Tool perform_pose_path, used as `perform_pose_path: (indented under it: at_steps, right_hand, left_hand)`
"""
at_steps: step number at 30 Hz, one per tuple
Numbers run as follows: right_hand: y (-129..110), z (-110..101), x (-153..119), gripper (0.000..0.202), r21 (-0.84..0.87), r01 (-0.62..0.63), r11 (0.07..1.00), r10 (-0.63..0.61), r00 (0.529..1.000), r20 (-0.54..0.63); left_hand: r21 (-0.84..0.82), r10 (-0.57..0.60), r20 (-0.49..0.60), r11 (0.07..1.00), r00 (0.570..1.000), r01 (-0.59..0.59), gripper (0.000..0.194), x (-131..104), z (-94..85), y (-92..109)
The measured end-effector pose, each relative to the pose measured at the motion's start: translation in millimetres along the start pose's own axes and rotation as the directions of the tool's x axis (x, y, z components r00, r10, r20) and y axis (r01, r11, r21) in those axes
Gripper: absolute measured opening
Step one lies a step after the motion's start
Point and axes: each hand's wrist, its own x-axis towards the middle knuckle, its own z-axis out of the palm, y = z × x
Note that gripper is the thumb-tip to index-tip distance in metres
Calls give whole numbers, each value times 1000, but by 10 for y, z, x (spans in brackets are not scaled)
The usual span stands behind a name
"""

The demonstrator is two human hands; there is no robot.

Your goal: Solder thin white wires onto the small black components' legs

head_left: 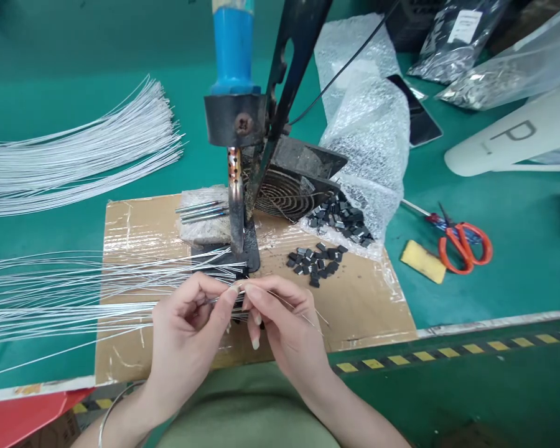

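My left hand [186, 326] is closed, thumb and finger pinching a thin white wire whose end is mostly hidden. My right hand [287, 326] is closed too, its thumb and forefinger meeting the left fingertips at a tiny pale piece. Fine wire strands [318, 325] stick out past the right hand. Just behind the fingertips, a soldering iron [236, 205] with a blue handle points down from a black stand. Spread-out white wires [121, 280] run from the left to the iron's black base [252, 252]. Small black connector pieces [315, 261] lie right of the hands.
Cardboard [368, 311] covers the green table under the work. A thick bundle of white wires [98, 155] lies back left. Bubble wrap [364, 137] with more black pieces, a round-grilled fan [289, 193], orange-handled scissors [464, 246], a yellow sponge [422, 261] and a white cylinder [513, 134] stand rightward.
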Motion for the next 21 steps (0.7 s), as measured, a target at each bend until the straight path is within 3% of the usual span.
perform_pose_path:
  at_steps: [8, 14, 21]
  right_hand:
    - [-1, 3, -34, 6, -79, 107, 991, -109, 994, -20]
    - [6, -8, -32, 8, -44, 53, 998, -54, 998, -14]
    - [-11, 1, -7, 12, 0, -1, 1000, 1, 1000, -4]
  left_hand:
    - [-62, -1, 22, 998, 1000, 3, 15, 6, 8, 27]
    - [5, 68, -75, 998, 995, -68, 14, -35, 63, -30]
    - [30, 74, -56, 997, 996, -72, 16, -8, 77, -14]
